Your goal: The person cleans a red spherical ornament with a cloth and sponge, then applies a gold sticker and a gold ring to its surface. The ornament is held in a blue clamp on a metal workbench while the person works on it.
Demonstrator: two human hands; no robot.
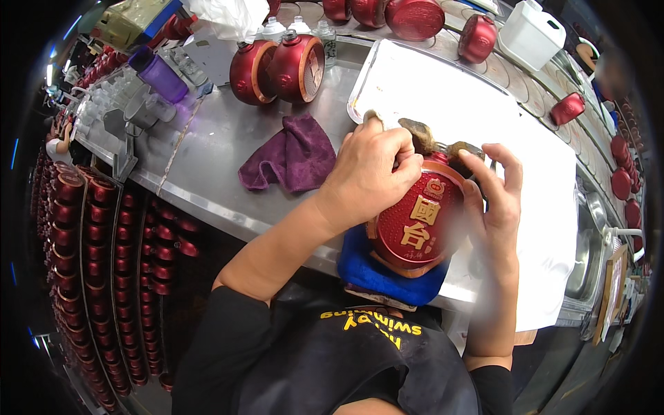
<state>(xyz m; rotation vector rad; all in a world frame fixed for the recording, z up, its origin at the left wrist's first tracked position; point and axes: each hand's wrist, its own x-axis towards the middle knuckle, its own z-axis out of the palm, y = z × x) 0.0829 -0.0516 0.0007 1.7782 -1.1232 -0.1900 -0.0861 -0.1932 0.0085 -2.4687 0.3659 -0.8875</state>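
Observation:
A round red bottle (415,228) with raised gold characters rests tilted on a blue padded cushion (394,277) at the table's near edge. Over its upper left side is my left hand (373,169), its thumb and fingers closed in a pinch; what lies between them is hidden. A small tan piece (373,116) shows beyond its knuckles. My right hand (494,197) is at the bottle's right side with bent fingers spread apart, an index fingertip against a dark brown lump (465,149) near the neck. Another brown, rough-looking lump (418,131) lies just beyond the neck.
A crumpled purple cloth (294,155) lies left of my hands on the metal table (207,162). Behind it stand two red bottles (297,69). A white tray (436,79) is ahead, a conveyor with red bottles (477,38) and a white jug (531,34) beyond. Bottle racks (69,249) fill the left.

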